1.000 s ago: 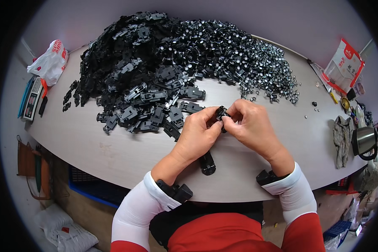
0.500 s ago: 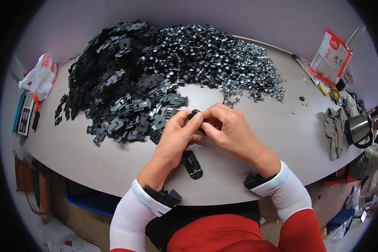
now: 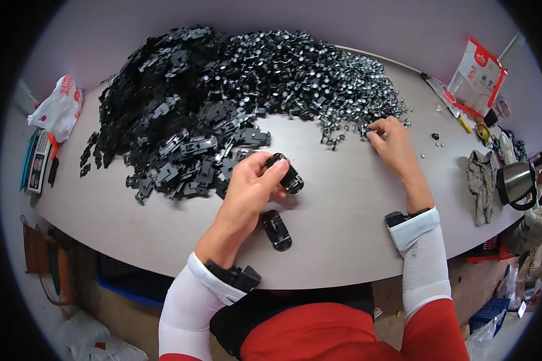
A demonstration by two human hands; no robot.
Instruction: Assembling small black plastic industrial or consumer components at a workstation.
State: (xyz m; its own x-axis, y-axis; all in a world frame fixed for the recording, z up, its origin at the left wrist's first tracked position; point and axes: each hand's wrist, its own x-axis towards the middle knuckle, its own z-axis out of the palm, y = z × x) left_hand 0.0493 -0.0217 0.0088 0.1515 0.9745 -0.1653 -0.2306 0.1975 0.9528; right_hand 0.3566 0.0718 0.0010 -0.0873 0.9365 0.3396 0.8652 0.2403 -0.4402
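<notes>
My left hand holds a small black toy car body just above the table, thumb and fingers wrapped around it. A second black toy car lies on the grey table just below that hand. My right hand has reached out to the right edge of the heap of small wheel-and-axle pieces, its fingertips pinching at one of them. A big pile of flat black chassis parts fills the table's left and middle.
A white and red plastic bag and a small scale-like device sit at the far left. At the right lie a red and white packet, a grey rag, a steel kettle and small tools.
My hands were together on one black car in front of me. My right hand has since let go and stretched right to the wheel heap; the left keeps the car.
</notes>
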